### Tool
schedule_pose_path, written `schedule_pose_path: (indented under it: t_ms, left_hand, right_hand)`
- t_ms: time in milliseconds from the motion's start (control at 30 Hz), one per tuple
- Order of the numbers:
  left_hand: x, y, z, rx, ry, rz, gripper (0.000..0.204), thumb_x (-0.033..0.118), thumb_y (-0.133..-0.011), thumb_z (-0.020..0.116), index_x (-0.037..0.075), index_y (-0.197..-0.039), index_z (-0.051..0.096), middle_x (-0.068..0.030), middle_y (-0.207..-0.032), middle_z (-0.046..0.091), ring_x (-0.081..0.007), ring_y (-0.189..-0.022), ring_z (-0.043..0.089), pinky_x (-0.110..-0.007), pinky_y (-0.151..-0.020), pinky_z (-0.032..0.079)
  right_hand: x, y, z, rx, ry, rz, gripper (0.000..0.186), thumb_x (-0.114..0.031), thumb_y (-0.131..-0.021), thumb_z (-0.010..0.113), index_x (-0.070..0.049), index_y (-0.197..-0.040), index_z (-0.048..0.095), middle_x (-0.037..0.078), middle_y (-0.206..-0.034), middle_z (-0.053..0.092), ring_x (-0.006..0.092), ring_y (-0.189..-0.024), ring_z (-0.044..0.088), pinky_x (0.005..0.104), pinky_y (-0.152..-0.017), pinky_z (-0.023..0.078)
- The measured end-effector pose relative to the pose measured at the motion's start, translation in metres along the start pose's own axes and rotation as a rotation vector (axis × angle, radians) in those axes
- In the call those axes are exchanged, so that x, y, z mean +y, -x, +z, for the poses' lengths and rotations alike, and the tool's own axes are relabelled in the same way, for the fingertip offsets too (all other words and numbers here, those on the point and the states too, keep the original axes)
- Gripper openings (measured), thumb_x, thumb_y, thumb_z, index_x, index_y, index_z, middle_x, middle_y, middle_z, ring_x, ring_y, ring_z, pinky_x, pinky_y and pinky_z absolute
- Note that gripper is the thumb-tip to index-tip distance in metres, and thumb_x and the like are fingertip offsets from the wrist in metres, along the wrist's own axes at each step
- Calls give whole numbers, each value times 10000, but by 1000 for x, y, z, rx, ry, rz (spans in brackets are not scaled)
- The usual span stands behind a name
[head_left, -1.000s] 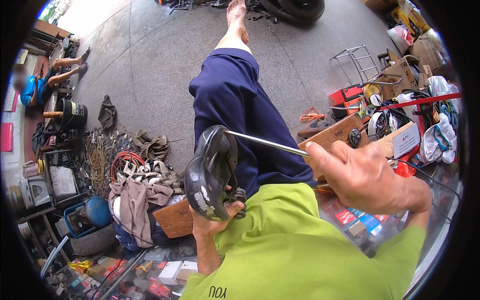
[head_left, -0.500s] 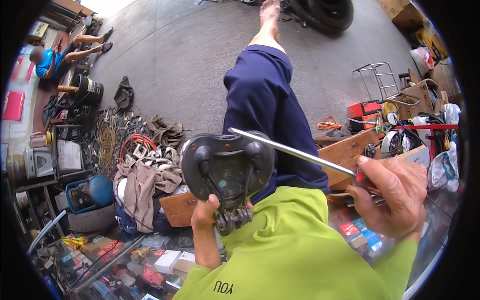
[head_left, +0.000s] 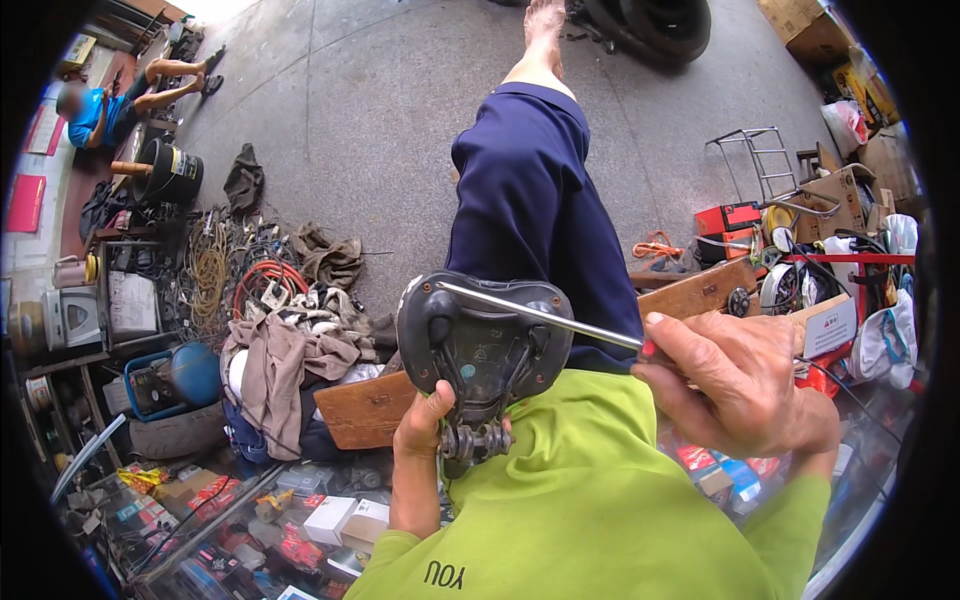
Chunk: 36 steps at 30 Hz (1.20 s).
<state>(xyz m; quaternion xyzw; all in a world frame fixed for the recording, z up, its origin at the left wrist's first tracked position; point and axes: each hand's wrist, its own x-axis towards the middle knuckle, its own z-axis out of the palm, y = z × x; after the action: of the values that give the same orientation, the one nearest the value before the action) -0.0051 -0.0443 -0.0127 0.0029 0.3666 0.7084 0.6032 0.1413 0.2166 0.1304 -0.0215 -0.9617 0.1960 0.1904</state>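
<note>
A black bicycle saddle [head_left: 487, 350] is held in front of my lap with its underside toward me. My left hand [head_left: 424, 425] grips it near its narrow end, thumb on the edge, beside the metal seat clamp [head_left: 478, 440] on the rails. My right hand [head_left: 740, 385] is closed round the red handle of a long screwdriver [head_left: 550, 318]. Its shiny shaft crosses over the wide end of the saddle, and the tip lies by a small screw at the left corner. Whether the tip touches that screw I cannot tell.
A wooden bench [head_left: 365, 410] shows on both sides of me. Clothes [head_left: 285, 365] and coiled cables lie at left, with a black bucket [head_left: 168, 172] beyond. A person [head_left: 95, 115] sits far left. At right are a metal rack [head_left: 755, 165] and boxes; black tyres [head_left: 650, 25] lie ahead.
The saddle has shifted to the right and turned slightly. My right hand and the screwdriver have moved left, bringing the tip over the saddle's left corner.
</note>
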Motion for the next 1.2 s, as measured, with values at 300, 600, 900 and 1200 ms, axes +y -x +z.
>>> schedule_pose_path:
  t_ms: [300, 600, 900, 1200]
  left_hand:
    - [0, -1, 2, -14, -41, 15, 733, 494, -921, 641, -96, -1311, 448, -233, -1046, 651, -309, -804, 709, -413, -669, 622]
    - [-3, -1, 0, 9, -19, 19, 729, 495, -920, 640, -96, -1303, 453, -228, -1046, 650, -313, -806, 709, -426, -669, 625]
    - [-12, 1, -15, 77, -332, 79, 845, 525, -878, 683, -71, -1402, 391, -293, -1181, 611, -342, -824, 702, -416, -672, 609]
    - [7, 14, 39, 304, -804, 348, 524, 393, -814, 823, -11, -1092, 636, -52, -916, 688, -182, -786, 658, -333, -692, 531]
  right_hand:
    - [1, -3, 1, -92, -50, -21, 443, -33, -725, 805, 76, -1113, 619, 75, -697, 644, 194, -540, 621, 320, -439, 449]
    - [1, -1, 11, -18, -29, 16, 396, -112, -712, 823, 43, -1039, 663, 38, -646, 575, 159, -495, 582, 305, -415, 444]
    - [-2, 1, -2, -96, -52, 71, 383, -87, -740, 806, 47, -1066, 655, 45, -644, 583, 160, -497, 587, 308, -415, 442]
    - [-23, 21, -45, -193, -228, 303, 383, -96, -728, 792, 61, -1058, 677, 98, -702, 655, 205, -546, 615, 319, -495, 453]
